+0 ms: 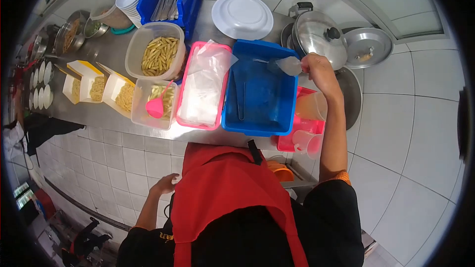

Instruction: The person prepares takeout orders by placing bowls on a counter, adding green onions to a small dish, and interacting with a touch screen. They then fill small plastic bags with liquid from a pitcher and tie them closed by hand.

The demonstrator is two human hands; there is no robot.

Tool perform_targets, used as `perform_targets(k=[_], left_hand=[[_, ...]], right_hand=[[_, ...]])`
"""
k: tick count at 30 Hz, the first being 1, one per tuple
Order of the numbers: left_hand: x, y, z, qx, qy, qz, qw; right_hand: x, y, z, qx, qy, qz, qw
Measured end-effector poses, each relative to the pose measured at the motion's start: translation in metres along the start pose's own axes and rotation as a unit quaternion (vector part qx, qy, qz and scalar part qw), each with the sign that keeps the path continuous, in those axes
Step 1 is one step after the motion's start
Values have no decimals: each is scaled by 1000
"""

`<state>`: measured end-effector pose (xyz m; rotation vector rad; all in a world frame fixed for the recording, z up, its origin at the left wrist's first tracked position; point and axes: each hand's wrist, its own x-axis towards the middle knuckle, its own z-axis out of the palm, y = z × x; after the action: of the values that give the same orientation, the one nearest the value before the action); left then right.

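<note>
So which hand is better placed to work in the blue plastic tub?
Probably the right hand: it holds a clear plastic ladle over the blue plastic tub. The left hand hangs below the counter.

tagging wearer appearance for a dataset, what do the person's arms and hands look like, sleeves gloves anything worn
Both hands, the right hand and the left hand, are bare, with no gloves. The forearms are uncovered. Short black sleeves end near the elbows, each with an orange cuff band. A red apron covers the black shirt. No watch or rings are discernible.
</note>
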<state>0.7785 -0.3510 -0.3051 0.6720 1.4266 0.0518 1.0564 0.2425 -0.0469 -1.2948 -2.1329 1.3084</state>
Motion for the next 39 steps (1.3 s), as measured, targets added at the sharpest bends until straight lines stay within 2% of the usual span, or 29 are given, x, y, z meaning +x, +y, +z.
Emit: perform_targets(k=[1, 2, 4, 6, 8, 10, 12, 13, 14, 15, 16, 17, 18, 20, 21, 23, 26, 29, 31, 33, 36, 38, 39], left_hand=[[3, 3, -6, -38, 56, 12, 998], [-22, 62, -25, -213, 25, 3, 977], [-58, 148, -58, -300, -4, 24, 954], [-73, 184, -84, -108, 30, 62, 992], [-113, 279, -104, -36, 138, 175, 974], [-95, 337, -111, -149, 141, 351, 914], [-55, 394, -120, -36, 199, 406, 891], [-15, 416, -119, -21, 242, 460, 854], [32, 436, -122, 74, 300, 490, 815], [70, 453, -121, 111, 376, 490, 778], [105, 469, -122, 139, 397, 444, 791], [130, 482, -123, 168, 415, 394, 803], [143, 492, -125, 170, 413, 394, 803], [155, 507, -131, 277, 378, 275, 839], [160, 509, -132, 280, 376, 274, 840], [163, 515, -135, 365, 383, 274, 803], [162, 517, -141, 387, 381, 270, 795], [123, 529, -149, 342, 368, 302, 810], [104, 544, -159, 335, 346, 310, 820], [103, 552, -167, 325, 326, 314, 831], [107, 559, -180, 330, 293, 293, 848], [88, 556, -195, 212, 315, 403, 833], [69, 550, -202, 126, 284, 410, 858]], right_hand=[[3, 0, 4, -44, 5, -10, 999], [4, 2, 8, -45, 8, -6, 999], [9, 4, 16, -62, 25, 6, 998], [5, 6, 27, -75, 30, 26, 996], [-1, 9, 33, -92, 31, 42, 994], [-11, 16, 42, -85, 25, 56, 995], [-24, 22, 56, -55, 47, 70, 995], [-32, 26, 61, -25, 69, 89, 993], [-39, 30, 64, -28, 69, 90, 993], [-45, 35, 66, -34, 77, 87, 993], [-50, 37, 67, -40, 85, 83, 992], [-57, 35, 68, -39, 86, 85, 992], [-62, 30, 69, -50, 80, 88, 992], [-69, 30, 71, -59, 74, 93, 991], [-72, 32, 72, -59, 73, 91, 991], [-72, 38, 73, -56, 74, 92, 991], [-65, 44, 72, -56, 75, 114, 989], [-47, 41, 63, -119, 35, 109, 986], [-24, 37, 57, -145, -46, 171, 973], [8, 55, 60, -258, -7, 151, 954], [32, 42, 62, -291, 8, 187, 938], [27, 23, 76, -370, 202, 62, 904], [24, 21, 82, -322, 192, -7, 927]])
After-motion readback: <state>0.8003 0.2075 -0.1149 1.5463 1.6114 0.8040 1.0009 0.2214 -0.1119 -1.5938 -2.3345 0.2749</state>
